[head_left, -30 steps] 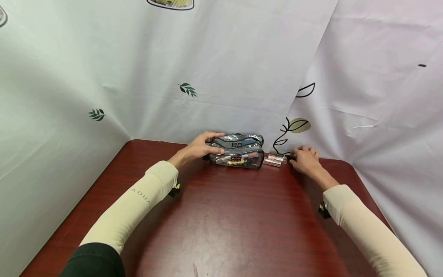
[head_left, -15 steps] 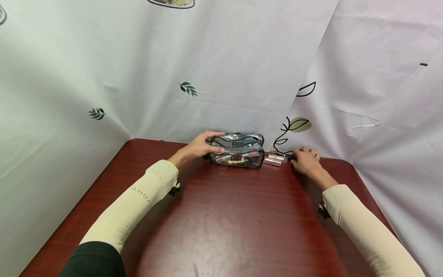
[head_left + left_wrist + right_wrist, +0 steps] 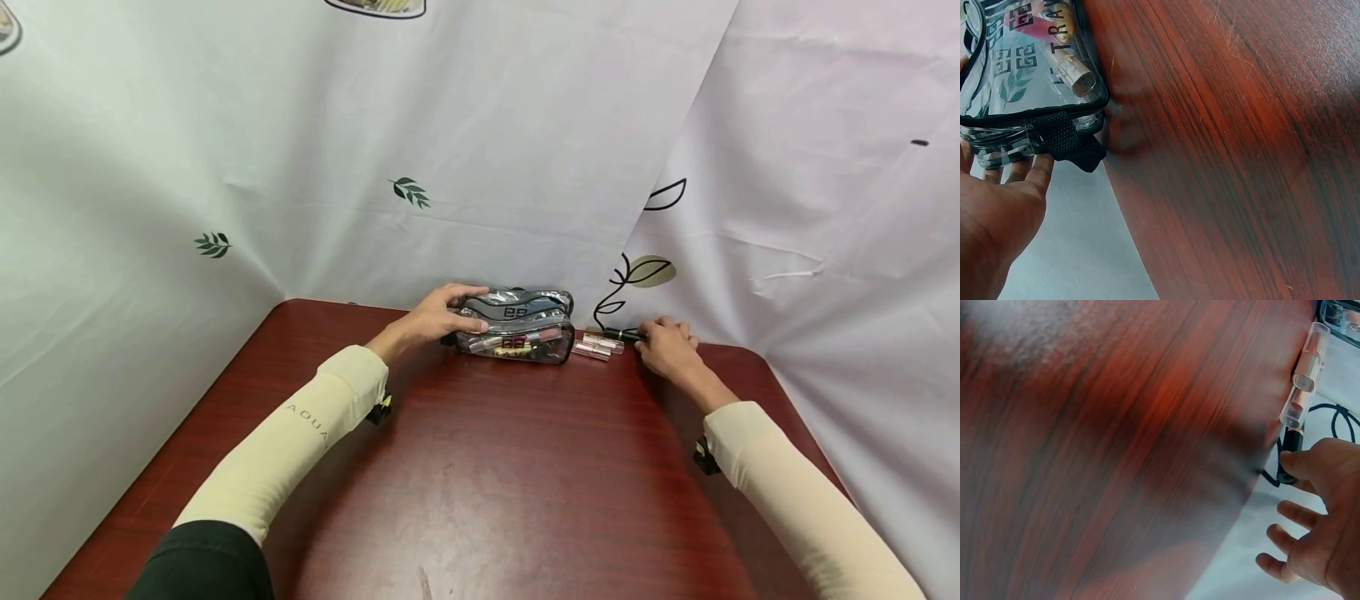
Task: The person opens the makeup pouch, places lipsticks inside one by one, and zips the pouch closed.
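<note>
My left hand [image 3: 438,317] holds the left end of a clear cosmetic bag [image 3: 513,342] with black trim, the thumb over its front and the fingers behind. Several makeup tubes show through the plastic, one of them a gold-ended tube [image 3: 1075,76]. At the back edge of the table, my right hand [image 3: 670,348] pinches a slim black cosmetic tube [image 3: 1291,445] between thumb and index finger; its other fingers are spread. Two clear-capped lipstick tubes [image 3: 1305,374] lie between the bag and the black tube, whose far end sits close behind them.
The dark red wooden table [image 3: 480,467] runs up to white printed curtains [image 3: 495,167] at the back and sides. Bag and tubes line its back edge, close to the cloth. A black strap [image 3: 1063,137] sticks out from the bag's left end.
My right hand has shifted slightly to the right, and more of the black tube shows behind the clear-capped tubes. The left hand and the bag stay in place.
</note>
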{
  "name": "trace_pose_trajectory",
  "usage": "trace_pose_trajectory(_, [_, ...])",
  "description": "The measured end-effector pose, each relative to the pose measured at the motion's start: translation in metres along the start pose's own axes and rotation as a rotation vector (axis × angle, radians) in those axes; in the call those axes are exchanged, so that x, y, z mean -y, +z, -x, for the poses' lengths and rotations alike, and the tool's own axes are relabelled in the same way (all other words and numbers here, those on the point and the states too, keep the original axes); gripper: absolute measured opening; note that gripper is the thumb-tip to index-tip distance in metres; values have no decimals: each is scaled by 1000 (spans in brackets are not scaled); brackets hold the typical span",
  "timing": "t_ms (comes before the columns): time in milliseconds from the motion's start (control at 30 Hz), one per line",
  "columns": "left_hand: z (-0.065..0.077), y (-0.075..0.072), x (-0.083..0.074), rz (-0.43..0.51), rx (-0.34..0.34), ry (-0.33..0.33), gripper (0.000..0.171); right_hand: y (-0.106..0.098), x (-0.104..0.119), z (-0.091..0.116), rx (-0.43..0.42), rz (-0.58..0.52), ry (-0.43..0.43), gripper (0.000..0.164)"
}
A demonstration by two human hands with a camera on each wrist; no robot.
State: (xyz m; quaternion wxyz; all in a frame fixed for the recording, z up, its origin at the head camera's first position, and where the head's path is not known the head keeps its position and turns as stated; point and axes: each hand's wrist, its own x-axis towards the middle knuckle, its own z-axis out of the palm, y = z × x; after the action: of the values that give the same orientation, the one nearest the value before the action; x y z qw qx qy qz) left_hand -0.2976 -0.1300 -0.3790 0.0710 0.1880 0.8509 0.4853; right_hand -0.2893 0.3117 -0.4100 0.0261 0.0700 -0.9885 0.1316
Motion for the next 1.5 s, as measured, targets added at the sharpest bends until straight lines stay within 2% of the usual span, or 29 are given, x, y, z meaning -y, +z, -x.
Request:
trace_pose_trajectory(367, [0,0,1,-5,-2,1,72,-3,1,4,-72,-30,-2,28])
trace_pose_trajectory(733, [-1,1,-1,-7,-6,-4,70,-12,7,6,-171,-64,-68,26])
trace_pose_trajectory(1233, [-1,1,-1,3,-8,-1,71,-26,31,3,-293,-97,-196,23])
trace_pose_trajectory(1500, [-1,1,-1,14,1,-2,72,-34,43,6,-298,-126,-197,23])
